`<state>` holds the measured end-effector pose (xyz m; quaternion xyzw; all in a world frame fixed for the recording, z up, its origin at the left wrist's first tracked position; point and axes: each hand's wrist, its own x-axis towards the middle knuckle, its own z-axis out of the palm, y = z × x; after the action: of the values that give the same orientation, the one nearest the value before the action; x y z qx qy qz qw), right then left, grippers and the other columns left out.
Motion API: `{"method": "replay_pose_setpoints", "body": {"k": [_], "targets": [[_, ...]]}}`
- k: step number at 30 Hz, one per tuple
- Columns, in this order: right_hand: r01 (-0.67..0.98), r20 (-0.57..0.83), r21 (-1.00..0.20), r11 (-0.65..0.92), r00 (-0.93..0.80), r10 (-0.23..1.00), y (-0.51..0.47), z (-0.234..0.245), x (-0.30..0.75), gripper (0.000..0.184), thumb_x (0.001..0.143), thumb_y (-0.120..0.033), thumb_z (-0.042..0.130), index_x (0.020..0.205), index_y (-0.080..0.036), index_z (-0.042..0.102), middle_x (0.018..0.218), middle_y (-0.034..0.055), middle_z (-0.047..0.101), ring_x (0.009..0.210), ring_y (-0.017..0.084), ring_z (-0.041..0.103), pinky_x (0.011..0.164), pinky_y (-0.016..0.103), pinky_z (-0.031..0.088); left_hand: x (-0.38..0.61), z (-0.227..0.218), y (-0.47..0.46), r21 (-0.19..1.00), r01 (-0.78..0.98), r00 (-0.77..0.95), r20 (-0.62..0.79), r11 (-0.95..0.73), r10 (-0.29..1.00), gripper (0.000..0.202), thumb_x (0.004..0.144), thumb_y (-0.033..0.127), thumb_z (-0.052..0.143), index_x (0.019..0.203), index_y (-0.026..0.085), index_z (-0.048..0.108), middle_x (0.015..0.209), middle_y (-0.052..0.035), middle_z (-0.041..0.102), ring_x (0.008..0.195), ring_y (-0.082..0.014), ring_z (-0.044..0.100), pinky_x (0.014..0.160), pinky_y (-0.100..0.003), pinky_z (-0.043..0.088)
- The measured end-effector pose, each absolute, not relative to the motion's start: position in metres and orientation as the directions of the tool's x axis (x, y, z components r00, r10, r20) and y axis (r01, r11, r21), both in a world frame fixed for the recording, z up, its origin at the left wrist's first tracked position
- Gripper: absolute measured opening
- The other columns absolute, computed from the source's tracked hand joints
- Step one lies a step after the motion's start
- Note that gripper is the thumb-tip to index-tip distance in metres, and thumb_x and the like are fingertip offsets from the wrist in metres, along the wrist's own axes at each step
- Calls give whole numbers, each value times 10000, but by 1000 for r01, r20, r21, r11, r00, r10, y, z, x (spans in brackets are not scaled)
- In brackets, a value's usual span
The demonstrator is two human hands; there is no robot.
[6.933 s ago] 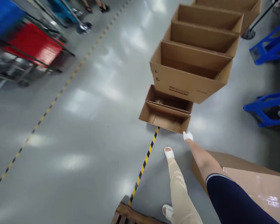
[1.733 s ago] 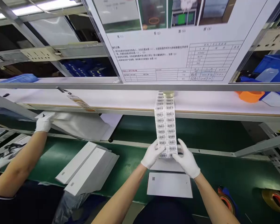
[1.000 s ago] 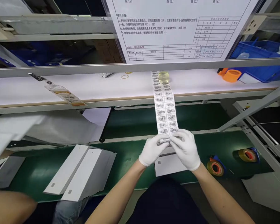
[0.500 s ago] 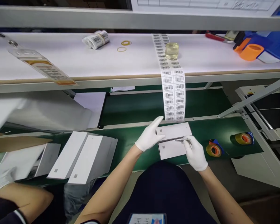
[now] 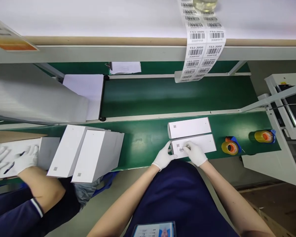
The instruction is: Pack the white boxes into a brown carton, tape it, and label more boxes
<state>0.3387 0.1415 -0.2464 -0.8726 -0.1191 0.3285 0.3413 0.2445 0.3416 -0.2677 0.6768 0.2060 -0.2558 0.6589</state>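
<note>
Two long white boxes lie side by side on the green belt in front of me. The far box point(image 5: 189, 127) is untouched. My gloved left hand point(image 5: 163, 158) grips the left end of the near box point(image 5: 204, 143). My gloved right hand point(image 5: 195, 153) rests on top of that box, fingers laid flat beside a small barcode label point(image 5: 181, 149) near its left end. A strip of barcode labels point(image 5: 202, 49) hangs over the edge of the white shelf above.
Two tape rolls point(image 5: 229, 147) point(image 5: 262, 136) sit on the belt point(image 5: 143, 95) to the right. Several white boxes point(image 5: 86, 154) lean at the left, where a co-worker's gloved hands point(image 5: 14, 159) rest on another box. The white shelf's edge point(image 5: 113, 41) runs overhead.
My view has tilted down and closer. My hands came off the hanging strip to the near box, and a barcode label now sits on it under my right fingers.
</note>
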Motion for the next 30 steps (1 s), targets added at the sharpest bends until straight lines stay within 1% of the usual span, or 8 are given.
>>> {"method": "replay_pose_setpoints", "body": {"k": [4,8,12,14,17,19,25,30], "targets": [[-198,-557,-747,-635,709,433,139,-252,338,262,918,-398,560,989,-153,618,840,1,625,740,144,577,718,302,458,241,-276,340,785,611,789,-614,-101,-5,941,790,248,747,1607,259,279,1453,0,511,1266,-135,565,1002,-228,516],[-346,-610,-779,-522,612,504,141,-247,332,296,930,-415,561,1015,-132,576,778,4,591,640,136,545,663,303,466,238,-271,332,775,492,871,-436,-397,228,671,800,327,741,1408,143,526,1322,-85,513,1098,-156,563,977,-305,499],[31,-460,-678,-734,761,457,141,-245,328,245,994,-387,480,1017,-176,603,940,15,644,844,176,590,794,337,441,242,-259,329,768,520,854,-460,-375,242,492,815,409,735,1208,142,606,1140,-53,570,945,-126,557,921,-299,493],[140,-377,-626,-767,807,454,139,-247,329,256,1012,-397,461,1012,-186,607,1007,6,647,914,179,586,839,338,419,244,-259,330,742,563,826,-505,-363,248,539,818,385,730,1279,150,582,1168,-43,580,931,-116,562,920,-290,493],[66,-391,-698,-713,800,456,138,-250,334,256,998,-411,501,973,-181,612,909,-6,638,839,151,573,793,304,418,245,-264,334,729,604,795,-577,-323,186,827,806,297,733,1548,183,388,1337,-43,538,919,-84,582,945,-258,496],[25,-414,-722,-691,785,460,138,-252,337,245,982,-406,524,979,-183,626,859,-11,634,797,140,570,773,291,420,246,-266,336,733,622,779,-616,-275,119,959,805,237,724,1637,209,248,1439,-56,483,920,-63,603,969,-230,490],[71,-445,-644,-762,775,448,143,-252,338,240,971,-391,508,1002,-194,641,903,-14,655,845,153,592,799,302,425,248,-264,339,710,664,739,-670,-234,66,977,821,237,719,1663,213,225,1186,-59,647,918,-87,648,942,-209,485],[107,-453,-591,-800,777,438,144,-251,337,222,972,-379,510,999,-200,638,922,-20,661,859,163,602,804,312,425,249,-263,340,716,656,747,-662,-239,63,972,824,237,709,1665,210,223,1226,-77,636,910,-80,654,918,-191,484]]}}
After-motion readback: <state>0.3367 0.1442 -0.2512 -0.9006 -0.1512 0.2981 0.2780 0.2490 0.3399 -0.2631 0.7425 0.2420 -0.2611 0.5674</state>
